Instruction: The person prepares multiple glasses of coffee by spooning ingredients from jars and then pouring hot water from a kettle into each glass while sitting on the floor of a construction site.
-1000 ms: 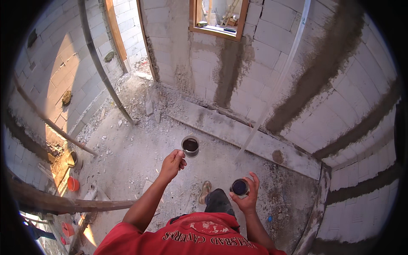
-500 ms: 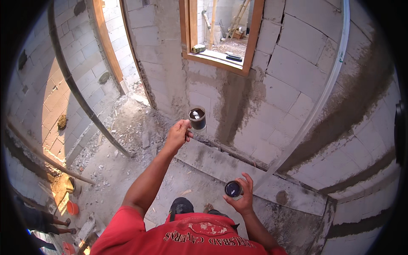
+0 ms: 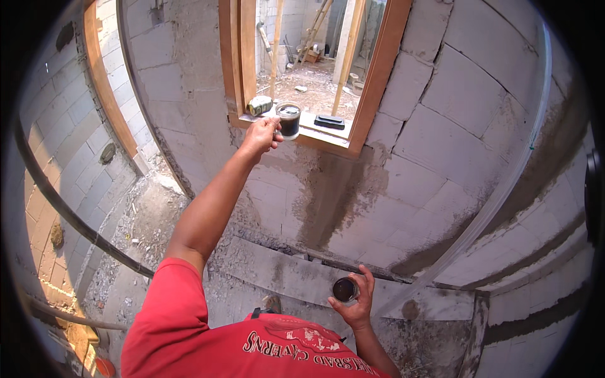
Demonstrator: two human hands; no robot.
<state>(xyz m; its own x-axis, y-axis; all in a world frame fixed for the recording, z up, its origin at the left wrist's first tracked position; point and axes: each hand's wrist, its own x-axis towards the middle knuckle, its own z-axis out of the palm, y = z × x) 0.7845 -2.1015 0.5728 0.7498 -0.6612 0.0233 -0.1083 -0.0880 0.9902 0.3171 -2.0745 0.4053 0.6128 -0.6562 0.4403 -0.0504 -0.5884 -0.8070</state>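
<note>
My left hand [image 3: 260, 138] is stretched forward, closed on the handle of a glass mug [image 3: 289, 125] of dark drink. The mug is upright, in front of the window sill [image 3: 324, 138]; whether it touches the sill I cannot tell. Lower and to the right, my right hand [image 3: 357, 300] is wrapped round a second glass [image 3: 344, 290] of dark liquid, seen from above near my body. On the sill, a small yellow-green can or tin [image 3: 259, 105] lies left of the mug, and a dark flat case-like object [image 3: 329, 121] lies right of it.
An orange-brown wooden frame [image 3: 382, 69] borders the window in a block wall [image 3: 469, 94]. A dark pole [image 3: 69, 217] leans at left, and a pale pole or pipe [image 3: 498, 208] slants down at right. Rubble [image 3: 148, 217] lies by the doorway; a board [image 3: 277, 271] runs along the wall base.
My left hand has carried its mug forward and up, from over the floor by the wall to the window sill. The view has moved closer to the window. My right hand keeps its glass.
</note>
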